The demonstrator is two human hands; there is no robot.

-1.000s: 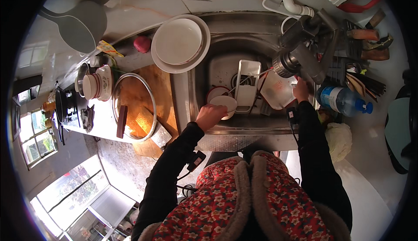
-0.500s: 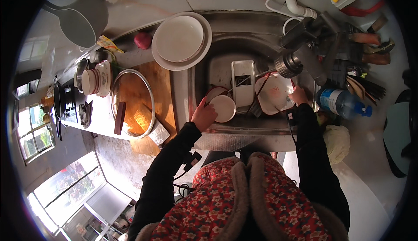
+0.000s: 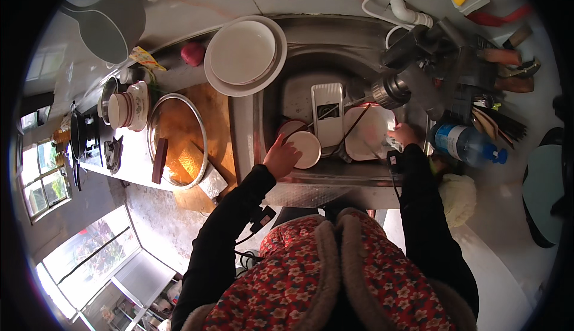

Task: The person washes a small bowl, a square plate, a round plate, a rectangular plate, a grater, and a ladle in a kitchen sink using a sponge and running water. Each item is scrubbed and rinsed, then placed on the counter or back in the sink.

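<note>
Standing by, I see both of the person's hands inside the sink (image 3: 294, 95). The left hand (image 3: 282, 157) is in the sink's near left part, fingers a little spread at the left rim of a small white bowl (image 3: 307, 150); I cannot tell whether its grip closes on that rim. Just behind the bowl is a red-rimmed dish (image 3: 289, 128), partly hidden. The right hand (image 3: 405, 135), slightly blurred, is at the right edge of a square white dish (image 3: 366, 136) in the sink's right half; how tight that grip is I cannot tell either. A white grater (image 3: 328, 116) lies mid-sink between the bowl and the dish, and a black faucet (image 3: 393, 90) reaches over the sink from its right rear.

I judge the work to be partway at most, since these pieces all sit in the sink and none is lifted clear. White plates (image 3: 242, 53) stand stacked at the sink's left rear; whether they are finished with, I cannot say. On the bench left of the sink, a glass lid (image 3: 177, 141) rests on a chopping board (image 3: 222, 110).
</note>
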